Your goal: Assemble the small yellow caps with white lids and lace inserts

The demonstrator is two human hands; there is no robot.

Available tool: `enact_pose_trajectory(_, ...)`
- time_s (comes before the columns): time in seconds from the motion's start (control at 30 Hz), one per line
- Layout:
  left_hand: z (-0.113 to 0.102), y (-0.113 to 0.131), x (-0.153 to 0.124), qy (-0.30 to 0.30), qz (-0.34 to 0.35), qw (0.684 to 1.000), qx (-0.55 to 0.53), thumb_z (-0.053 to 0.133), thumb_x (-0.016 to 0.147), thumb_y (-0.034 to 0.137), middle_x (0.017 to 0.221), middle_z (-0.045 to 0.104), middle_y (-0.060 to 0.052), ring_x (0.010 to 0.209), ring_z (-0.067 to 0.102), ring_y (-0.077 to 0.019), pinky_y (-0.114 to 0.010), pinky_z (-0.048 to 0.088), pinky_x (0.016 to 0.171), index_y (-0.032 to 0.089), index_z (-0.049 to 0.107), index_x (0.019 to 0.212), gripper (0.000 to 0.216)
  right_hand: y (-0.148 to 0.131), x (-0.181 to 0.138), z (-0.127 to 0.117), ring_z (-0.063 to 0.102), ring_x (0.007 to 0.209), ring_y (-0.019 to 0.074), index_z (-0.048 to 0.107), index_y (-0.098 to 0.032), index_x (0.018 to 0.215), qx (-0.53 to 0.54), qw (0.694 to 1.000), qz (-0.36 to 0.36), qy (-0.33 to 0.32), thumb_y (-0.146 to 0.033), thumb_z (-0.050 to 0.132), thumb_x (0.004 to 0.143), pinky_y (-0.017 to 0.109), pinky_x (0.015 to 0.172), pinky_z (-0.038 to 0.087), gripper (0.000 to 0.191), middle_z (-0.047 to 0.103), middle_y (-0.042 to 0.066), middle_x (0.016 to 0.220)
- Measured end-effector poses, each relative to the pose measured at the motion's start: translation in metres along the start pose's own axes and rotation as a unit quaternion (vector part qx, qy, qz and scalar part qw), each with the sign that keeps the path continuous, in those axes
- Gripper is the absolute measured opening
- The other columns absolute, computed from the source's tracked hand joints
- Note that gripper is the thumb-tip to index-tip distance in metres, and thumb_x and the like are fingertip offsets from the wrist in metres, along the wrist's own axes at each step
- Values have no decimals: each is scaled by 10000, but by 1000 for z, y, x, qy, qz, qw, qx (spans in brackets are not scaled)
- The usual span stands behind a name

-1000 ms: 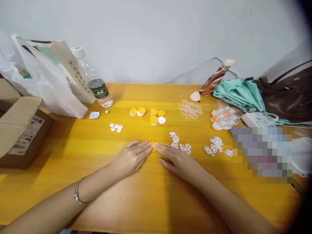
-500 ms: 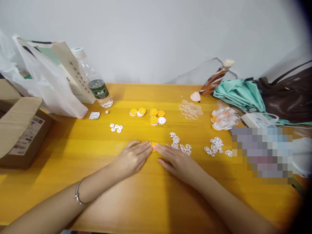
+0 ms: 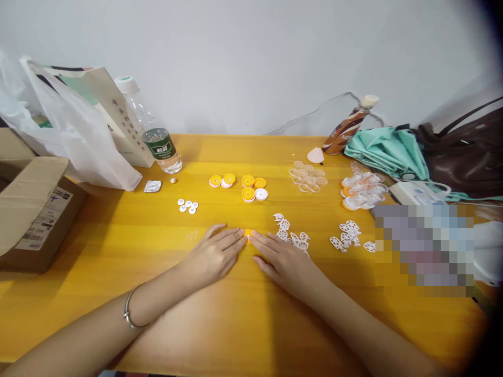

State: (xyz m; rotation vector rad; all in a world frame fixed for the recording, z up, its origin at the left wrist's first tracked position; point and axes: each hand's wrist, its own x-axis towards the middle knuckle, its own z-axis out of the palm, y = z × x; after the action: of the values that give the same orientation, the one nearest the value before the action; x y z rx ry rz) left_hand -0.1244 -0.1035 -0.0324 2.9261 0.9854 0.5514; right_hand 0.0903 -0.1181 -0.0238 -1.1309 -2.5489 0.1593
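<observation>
At centre frame, a small round orange plastic disc (image 3: 247, 234) lay on the yellow wooden worktop (image 3: 118, 230). The fingertips of the flat, unclenched left hand (image 3: 212, 256) and right hand (image 3: 285, 262) touched it, seemingly pressing. Lifting it would need a pinch.

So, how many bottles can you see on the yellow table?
2. A clear water bottle is at the back left, beside the white plastic bag; a brown drink bottle is at the back right. More may be hidden.
</observation>
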Motion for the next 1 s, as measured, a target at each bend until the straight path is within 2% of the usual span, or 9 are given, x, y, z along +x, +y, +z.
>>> enact_pose_trajectory(0.27, 0, 1, 1, -6, 12, 1000, 19, 411, 883, 155, 1154, 609, -112, 1125, 526, -211, -452, 332, 1017, 134, 503, 1205, 335, -4, -1, 6, 579, 1084, 222, 573, -77, 1130, -35, 999, -11, 35, -142, 477, 839, 368, 962, 480, 313, 603, 130, 1189)
enact_pose_trajectory(0.47, -1, 3, 1, 8, 5, 1000, 5, 418, 885, 179, 1145, 621, -104, 1106, 544, -208, -439, 318, 1012, 152, 511, 1206, 336, -4, 0, 7, 590, 1065, 208, 572, -116, 1131, -28, 999, 5, 47, -167, 475, 845, 353, 948, 488, 306, 607, 115, 1187)
enact_pose_trajectory(0.63, -16, -2, 3, 54, -11, 998, -18, 450, 872, 167, 1145, 626, -87, 1067, 563, -182, -370, 357, 922, 176, 529, 1182, 320, -2, -1, 7, 624, 996, 212, 593, -144, 1081, -37, 996, 16, 78, -191, 497, 839, 350, 908, 510, 265, 647, 85, 1125)
enact_pose_trajectory(0.77, -36, -21, 2, 81, -77, 993, -42, 468, 869, 187, 1052, 655, -75, 951, 592, -171, -335, 398, 848, 184, 581, 1090, 249, -2, -1, 7, 629, 970, 212, 587, -177, 1061, -32, 994, 20, 100, -176, 516, 822, 358, 882, 517, 250, 662, 65, 1088)
enact_pose_trajectory(0.87, -48, -38, 0, 20, -115, 989, -88, 457, 874, 196, 959, 651, -68, 890, 588, -164, -300, 438, 806, 178, 615, 1000, 203, -2, -1, 7, 634, 934, 212, 578, -181, 1029, -20, 993, 9, 120, -173, 512, 823, 365, 860, 518, 217, 676, 64, 1038)
enact_pose_trajectory(1.0, -59, -53, -4, -106, -97, 975, -168, 443, 870, 166, 919, 618, -49, 840, 580, -138, -266, 454, 770, 180, 614, 942, 186, -1, 0, 5, 636, 875, 206, 554, -189, 1005, 2, 991, 18, 134, -158, 505, 820, 353, 801, 526, 194, 683, 64, 936)
